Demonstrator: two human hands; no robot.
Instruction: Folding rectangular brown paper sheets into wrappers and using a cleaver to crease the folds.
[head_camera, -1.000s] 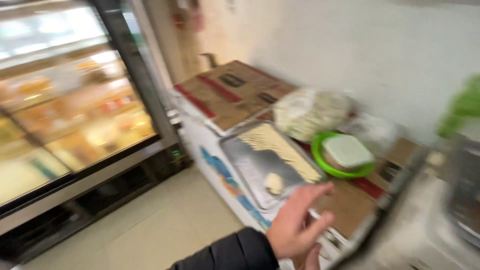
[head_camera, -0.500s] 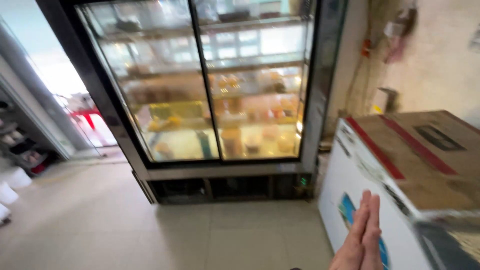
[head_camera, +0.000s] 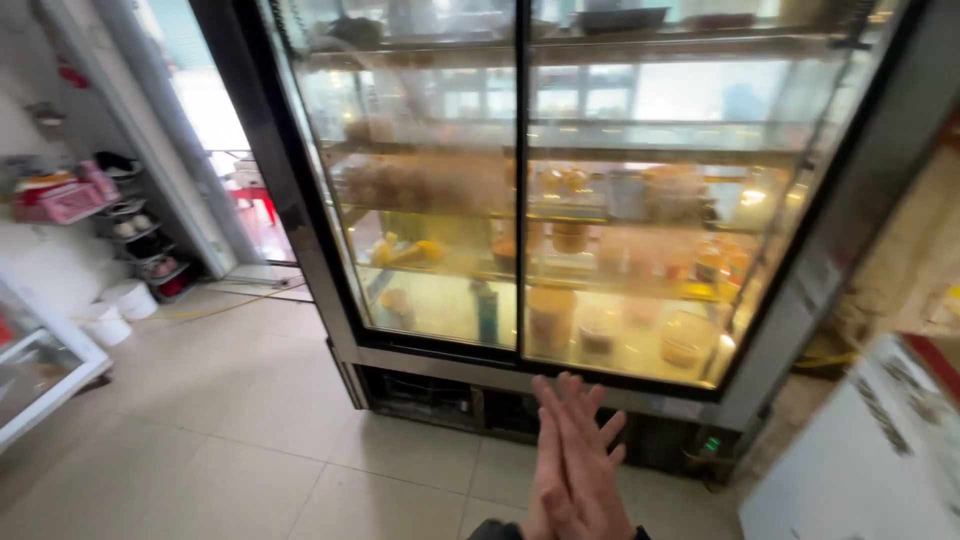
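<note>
My two hands are raised low in the middle of the view, palms pressed flat together and fingers pointing up. My left hand (head_camera: 547, 485) and my right hand (head_camera: 597, 448) hold nothing, and their fingertips fan slightly apart. Dark sleeves show at the wrists. Right behind the hands stands a tall black-framed display fridge (head_camera: 520, 200) with two glass doors. Its lit shelves carry jars, tubs, bottles and yellow packs. The hands are in front of its lower edge and do not touch it.
A white chest freezer (head_camera: 870, 460) juts in at the lower right. On the left are a shoe rack (head_camera: 140, 225), a pink basket (head_camera: 60, 200), two white buckets (head_camera: 118, 308) and a low glass-fronted cabinet (head_camera: 35, 375). The tiled floor (head_camera: 230, 440) stretches leftward to a bright doorway.
The view has swung left from the freezer top with its trays and boxes to face the fridge. One reaching hand has become two hands pressed together.
</note>
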